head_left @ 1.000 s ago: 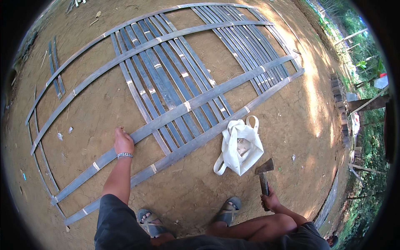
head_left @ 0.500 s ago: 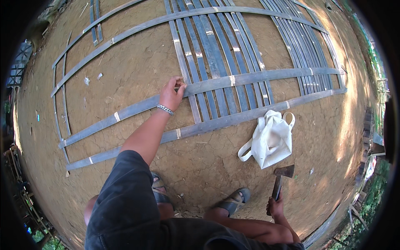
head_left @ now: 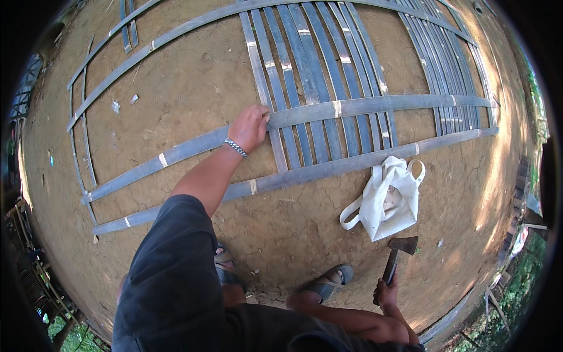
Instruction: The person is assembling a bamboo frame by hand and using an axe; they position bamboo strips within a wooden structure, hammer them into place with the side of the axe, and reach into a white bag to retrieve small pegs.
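Note:
My left hand (head_left: 250, 127) is closed on top of a long bamboo slat (head_left: 193, 149), with its fingertips by the crossing of a narrower upright strip (head_left: 256, 69). Whatever is pinched there, if anything, is too small or hidden to make out. My right hand (head_left: 386, 293), low at the right, is wrapped round the dark handle of a hatchet (head_left: 403, 244), its blade pointing away from me. Several flat strips (head_left: 305, 76) lie across the long slats to the right of my left hand, forming a lattice on the ground.
Just beyond the hatchet lies a white cloth bag (head_left: 396, 212) with handles, its mouth open. A nearer long slat (head_left: 316, 171) runs across in front of my sandalled feet (head_left: 327, 284). A denser group of strips (head_left: 443, 64) lies at the far right, on cracked bare earth (head_left: 176, 94).
My left hand has come down onto the slat and slightly to the right, its fingers now curled over the edge. My right hand still holds the hatchet nearly in place. The view has shifted slightly.

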The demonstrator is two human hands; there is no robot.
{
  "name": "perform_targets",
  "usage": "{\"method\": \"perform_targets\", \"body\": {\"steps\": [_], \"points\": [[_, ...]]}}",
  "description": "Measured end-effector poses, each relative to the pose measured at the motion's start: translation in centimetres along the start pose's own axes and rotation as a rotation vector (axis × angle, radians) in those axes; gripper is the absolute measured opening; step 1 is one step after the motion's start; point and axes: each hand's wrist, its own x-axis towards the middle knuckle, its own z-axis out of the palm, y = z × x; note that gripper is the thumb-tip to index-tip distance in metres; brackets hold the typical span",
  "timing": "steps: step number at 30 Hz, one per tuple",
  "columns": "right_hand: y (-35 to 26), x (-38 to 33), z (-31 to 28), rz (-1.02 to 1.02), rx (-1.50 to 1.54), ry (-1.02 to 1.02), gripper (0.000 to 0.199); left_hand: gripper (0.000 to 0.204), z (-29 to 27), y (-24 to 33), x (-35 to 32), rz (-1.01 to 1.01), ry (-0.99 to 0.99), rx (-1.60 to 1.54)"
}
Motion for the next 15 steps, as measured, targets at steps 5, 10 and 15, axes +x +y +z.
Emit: {"method": "perform_targets", "body": {"steps": [5, 10, 15], "points": [[0.52, 0.29, -0.16, -0.020, 0.019, -0.019, 0.086, 0.022, -0.23, 0.44, 0.10, -0.111, -0.038, -0.105], [0.36, 0.51, -0.36, -0.050, -0.001, -0.028, 0.088, 0.027, 0.11, 0.21, 0.04, -0.146, 0.005, -0.122], [-0.20, 0.30, -0.31, -0.026, -0.004, -0.011, 0.089, 0.025, 0.15, 0.40, 0.32, -0.085, 0.041, -0.064]]}}
